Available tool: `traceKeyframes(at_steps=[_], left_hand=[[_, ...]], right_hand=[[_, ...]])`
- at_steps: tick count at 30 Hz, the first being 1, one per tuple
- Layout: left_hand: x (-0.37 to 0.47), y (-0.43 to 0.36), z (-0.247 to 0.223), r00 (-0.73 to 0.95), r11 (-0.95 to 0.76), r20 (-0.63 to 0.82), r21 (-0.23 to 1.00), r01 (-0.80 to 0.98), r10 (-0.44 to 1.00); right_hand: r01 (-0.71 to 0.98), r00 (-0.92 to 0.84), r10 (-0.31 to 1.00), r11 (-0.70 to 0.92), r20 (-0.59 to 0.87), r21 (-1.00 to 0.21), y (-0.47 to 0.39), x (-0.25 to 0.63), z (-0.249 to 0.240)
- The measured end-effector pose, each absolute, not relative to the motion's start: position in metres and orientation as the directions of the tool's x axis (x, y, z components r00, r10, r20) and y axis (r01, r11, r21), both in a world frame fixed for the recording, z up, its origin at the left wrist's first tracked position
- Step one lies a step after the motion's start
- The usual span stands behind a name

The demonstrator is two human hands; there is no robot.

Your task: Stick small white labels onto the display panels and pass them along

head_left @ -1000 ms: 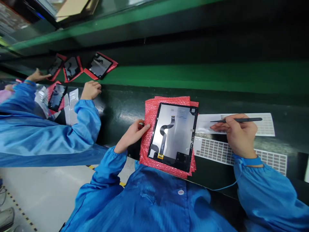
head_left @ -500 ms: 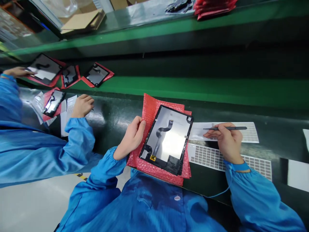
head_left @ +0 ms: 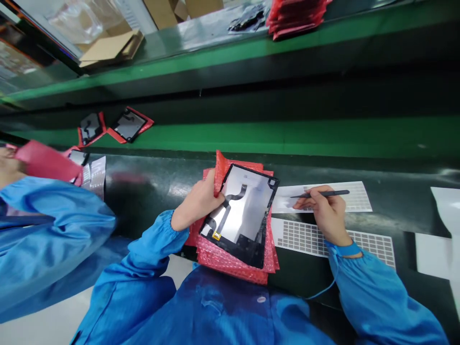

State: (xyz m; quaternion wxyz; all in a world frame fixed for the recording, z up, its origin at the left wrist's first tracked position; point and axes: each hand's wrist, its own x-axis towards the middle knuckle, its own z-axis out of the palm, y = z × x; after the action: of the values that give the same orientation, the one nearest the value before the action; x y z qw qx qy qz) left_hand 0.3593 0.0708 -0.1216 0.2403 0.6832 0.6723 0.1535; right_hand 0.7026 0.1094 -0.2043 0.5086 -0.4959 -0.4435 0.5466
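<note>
A screen panel (head_left: 247,215) with a silver back, black edges and a curved black ribbon lies tilted on red bubble-wrap bags (head_left: 230,266). My left hand (head_left: 201,201) is closed at the panel's left edge, pinching the panel and the red wrap beside it. To the right, my right hand (head_left: 330,215) holds black tweezers (head_left: 334,193) level above a white label sheet (head_left: 355,194); the tips point left over its left part. Below that hand lies a second sheet (head_left: 302,235) with a grid of grey labels, partly covered by my wrist.
At the left a co-worker's hand (head_left: 9,167) and blue sleeve are beside a pink-red bag (head_left: 48,160). Two panels on red bags (head_left: 129,125) rest on the green ledge. White papers (head_left: 433,254) lie far right; red packs (head_left: 296,17) are stacked on the upper shelf.
My left hand has moved from the wrap onto the panel's left edge. The view has shifted a little. The co-worker's hands have moved, and a pink-red bag is now lifted there.
</note>
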Motion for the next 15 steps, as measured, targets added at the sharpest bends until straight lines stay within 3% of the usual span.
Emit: traceKeyframes(at_steps=[7,10,15], left_hand=[[0.303,0.120,-0.131,-0.034,-0.031,0.060,0.833,0.552,0.998],[0.292,0.163,-0.138,-0.136,0.011,0.065,0.867,0.497,0.989],[0.319,0.263,-0.147,-0.191,0.018,0.106,0.834,0.551,0.976]], right_hand=[[-0.118,-0.026,0.995,-0.097,-0.095,-0.988,0.109,0.705,-0.202],[-0.114,-0.030,0.995,-0.098,-0.095,-0.989,0.109,0.704,-0.200],[-0.099,-0.033,0.995,-0.101,-0.098,-0.990,0.108,0.703,-0.197]])
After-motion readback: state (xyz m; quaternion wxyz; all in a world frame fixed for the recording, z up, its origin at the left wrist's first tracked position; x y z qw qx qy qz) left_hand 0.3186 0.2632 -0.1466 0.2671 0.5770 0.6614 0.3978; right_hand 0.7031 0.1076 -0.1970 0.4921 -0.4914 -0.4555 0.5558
